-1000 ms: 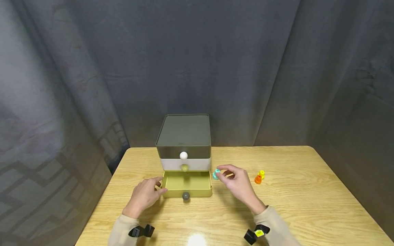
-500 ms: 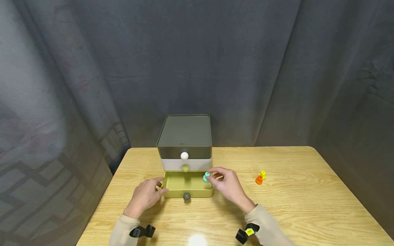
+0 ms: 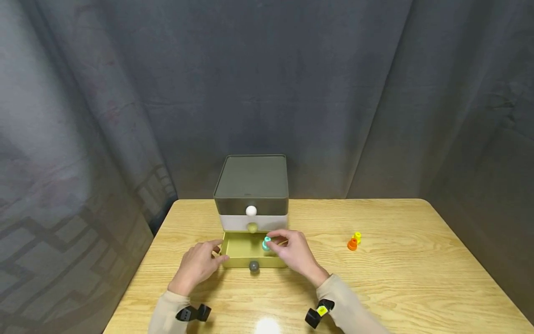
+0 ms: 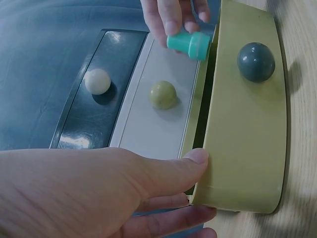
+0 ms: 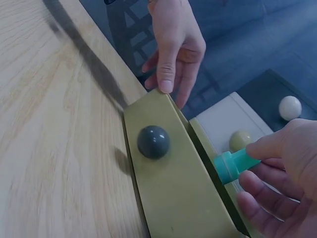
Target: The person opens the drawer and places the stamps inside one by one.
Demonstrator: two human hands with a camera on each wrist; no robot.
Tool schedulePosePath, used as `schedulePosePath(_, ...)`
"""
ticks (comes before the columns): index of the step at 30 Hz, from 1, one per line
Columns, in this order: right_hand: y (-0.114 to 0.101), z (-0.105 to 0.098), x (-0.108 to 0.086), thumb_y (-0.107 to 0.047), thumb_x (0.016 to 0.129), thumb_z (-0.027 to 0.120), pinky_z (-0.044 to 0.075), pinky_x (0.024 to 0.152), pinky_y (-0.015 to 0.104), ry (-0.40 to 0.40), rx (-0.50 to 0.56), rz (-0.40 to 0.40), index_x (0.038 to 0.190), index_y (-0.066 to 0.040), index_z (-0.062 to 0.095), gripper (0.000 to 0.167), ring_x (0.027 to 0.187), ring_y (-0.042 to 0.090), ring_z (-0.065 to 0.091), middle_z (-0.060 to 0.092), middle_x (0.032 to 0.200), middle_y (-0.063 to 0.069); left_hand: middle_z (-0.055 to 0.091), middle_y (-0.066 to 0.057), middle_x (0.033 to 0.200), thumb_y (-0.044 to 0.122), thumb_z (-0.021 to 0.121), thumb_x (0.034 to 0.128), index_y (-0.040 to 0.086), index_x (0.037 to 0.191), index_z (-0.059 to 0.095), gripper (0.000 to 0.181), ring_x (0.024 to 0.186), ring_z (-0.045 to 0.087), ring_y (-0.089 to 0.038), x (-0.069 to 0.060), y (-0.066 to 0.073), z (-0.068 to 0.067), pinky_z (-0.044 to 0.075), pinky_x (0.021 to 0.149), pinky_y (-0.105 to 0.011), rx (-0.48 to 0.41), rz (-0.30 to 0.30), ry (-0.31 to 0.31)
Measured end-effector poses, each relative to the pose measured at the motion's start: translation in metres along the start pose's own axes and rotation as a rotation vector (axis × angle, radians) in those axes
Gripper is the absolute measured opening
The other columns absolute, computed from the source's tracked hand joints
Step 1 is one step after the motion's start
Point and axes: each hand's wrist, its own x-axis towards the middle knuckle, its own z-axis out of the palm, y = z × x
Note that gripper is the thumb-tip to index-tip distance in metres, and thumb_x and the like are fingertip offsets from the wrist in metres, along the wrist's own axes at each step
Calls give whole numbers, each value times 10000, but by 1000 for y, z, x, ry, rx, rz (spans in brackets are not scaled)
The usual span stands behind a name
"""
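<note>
While left hand grips drawer, right hand pinches teal peg.

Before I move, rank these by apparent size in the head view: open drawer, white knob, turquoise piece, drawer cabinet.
Largest to smallest:
1. Drawer cabinet
2. Open drawer, partly hidden by the right hand
3. Turquoise piece and white knob, unranked: they look alike, and the hand covers part of the piece.

No text legible in any view. Yellow label sits on right wrist strap; its marking is too small to read.
</note>
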Motion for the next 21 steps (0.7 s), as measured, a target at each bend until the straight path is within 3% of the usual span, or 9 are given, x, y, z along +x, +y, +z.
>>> schedulePosePath(9,5,18,8,-109,944,802,589,695,216,-75,-4,10,1091,-38,809,164,835,169,743,804,1014,94,799,-96,1094,247,835,934,57,1375,710,497,859,751,-207,0,1,2,562,726,-445,0,-4,2)
schedulePosePath(21,1,43,23,-96,926,810,570,676,211,-146,-68,46,1073,-21,818,165,807,110,735,809,1014,97,796,-85,1085,247,836,933,58,1366,715,487,864,749,-207,0,1,-1,568,730,-446,0,-10,-8)
